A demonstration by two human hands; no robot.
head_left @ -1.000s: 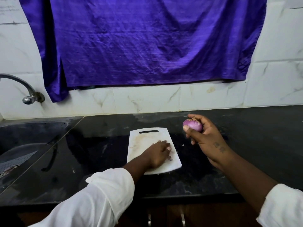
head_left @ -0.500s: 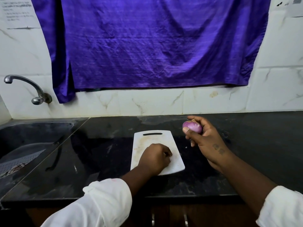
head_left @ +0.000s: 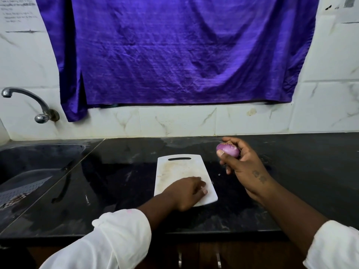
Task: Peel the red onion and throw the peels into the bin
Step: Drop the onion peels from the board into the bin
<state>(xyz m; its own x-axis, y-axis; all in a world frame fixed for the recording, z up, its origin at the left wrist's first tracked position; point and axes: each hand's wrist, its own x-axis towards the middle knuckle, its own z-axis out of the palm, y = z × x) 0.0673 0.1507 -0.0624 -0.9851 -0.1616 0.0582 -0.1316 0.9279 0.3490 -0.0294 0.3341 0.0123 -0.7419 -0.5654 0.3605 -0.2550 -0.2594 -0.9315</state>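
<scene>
A purple cloth (head_left: 174, 55) hangs over the tiled wall above the black worktop (head_left: 301, 171). The sink (head_left: 38, 158) at the left holds a grey slotted tray (head_left: 23, 187). On the white cutting board (head_left: 178, 169) rests the left hand (head_left: 186, 193), blurred, so I cannot tell whether it holds anything. The right hand (head_left: 244, 166) grips the red onion (head_left: 228, 150) above the worktop, right of the board.

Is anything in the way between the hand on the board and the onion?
Nothing visible. The left hand rests on the white cutting board; the red onion, gripped by the right hand, is up to its right, only open space between.
</scene>
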